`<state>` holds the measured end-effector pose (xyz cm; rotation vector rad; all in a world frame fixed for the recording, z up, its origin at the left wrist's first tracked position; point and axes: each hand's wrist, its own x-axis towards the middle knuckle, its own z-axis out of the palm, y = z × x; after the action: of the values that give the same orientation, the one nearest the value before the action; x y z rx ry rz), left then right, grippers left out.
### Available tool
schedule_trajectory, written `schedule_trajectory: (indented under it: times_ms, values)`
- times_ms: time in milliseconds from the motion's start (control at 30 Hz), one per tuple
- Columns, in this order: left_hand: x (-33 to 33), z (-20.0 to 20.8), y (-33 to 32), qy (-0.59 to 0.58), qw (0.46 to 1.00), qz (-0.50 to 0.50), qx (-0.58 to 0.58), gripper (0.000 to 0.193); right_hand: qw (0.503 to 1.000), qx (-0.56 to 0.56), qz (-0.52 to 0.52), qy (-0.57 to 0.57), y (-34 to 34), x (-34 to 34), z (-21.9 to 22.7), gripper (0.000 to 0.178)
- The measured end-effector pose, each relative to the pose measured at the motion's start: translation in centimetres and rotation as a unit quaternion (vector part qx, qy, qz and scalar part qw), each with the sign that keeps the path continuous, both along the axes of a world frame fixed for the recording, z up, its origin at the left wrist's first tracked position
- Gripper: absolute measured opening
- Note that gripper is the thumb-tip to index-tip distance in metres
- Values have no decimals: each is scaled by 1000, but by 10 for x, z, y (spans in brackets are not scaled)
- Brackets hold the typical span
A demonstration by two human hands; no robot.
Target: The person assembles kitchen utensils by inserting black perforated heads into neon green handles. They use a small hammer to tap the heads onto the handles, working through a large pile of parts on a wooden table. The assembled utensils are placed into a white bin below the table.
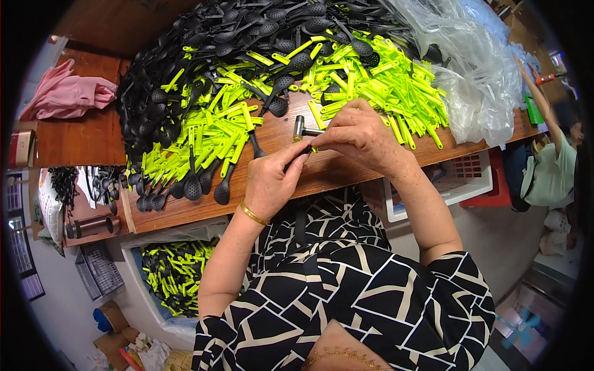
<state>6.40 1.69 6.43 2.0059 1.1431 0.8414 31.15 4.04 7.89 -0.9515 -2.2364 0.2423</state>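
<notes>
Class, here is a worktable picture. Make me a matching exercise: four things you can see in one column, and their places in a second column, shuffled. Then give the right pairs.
Things:
1. pink cloth
2. small hammer
3. clear plastic bags
4. bin of assembled green-handled pieces

Places:
A. far right of the table
B. below the table edge, by the person's left arm
C. far left of the table
D. on the table just beyond the two hands

Pairs: 1-C, 2-D, 3-A, 4-B

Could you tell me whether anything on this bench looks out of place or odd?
Nothing looks damaged. The one stray item is a pink cloth bunched at the table's far left corner, apart from the heaps of black slotted spoons and yellow-green handles.
</notes>
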Motion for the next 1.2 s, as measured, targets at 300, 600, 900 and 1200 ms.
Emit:
schedule_trajectory:
  times_ms: [300,600,900,1200]
  values:
    - [-34,-7,-39,-74,968,-36,-235,32,998,35,1,-49,-26,-27,-24,22]
    - [-62,-83,-113,-255,824,103,-494,29,985,-3,157,-78,-44,-64,-77,24]
    - [-31,-97,-124,-340,832,160,-408,24,991,-119,-55,25,-80,-93,-70,27]
    - [-27,-123,-128,-415,805,162,-393,23,994,-87,-67,13,-84,-101,-73,31]
